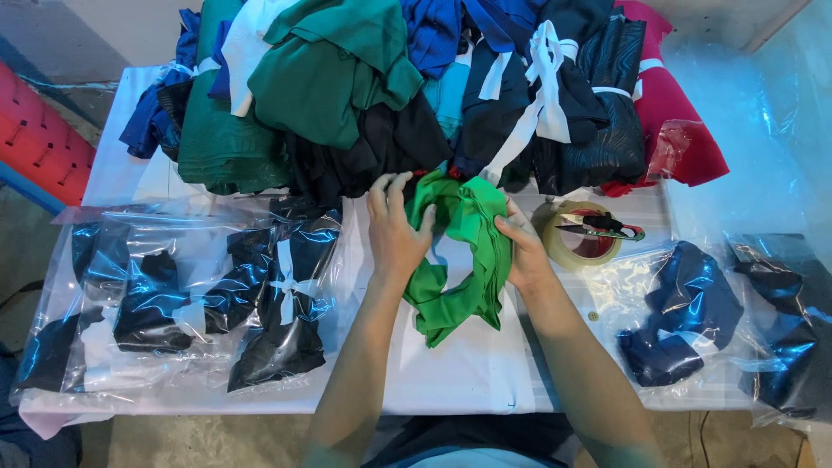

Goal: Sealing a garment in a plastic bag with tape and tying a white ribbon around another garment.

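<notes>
Clear plastic bags of dark folded cloth (173, 295) lie left; similar navy-filled bags (693, 316) lie right.

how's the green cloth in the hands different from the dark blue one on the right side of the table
The bright green cloth is bare and gripped by both the left hand and the right hand; the dark blue cloth lies untouched, sealed inside a clear plastic bag. The green cloth sits at the table's middle, against the heap of garments; the dark blue cloth lies apart, near the tape roll. Both are crumpled fabric resting on the white table.
</notes>
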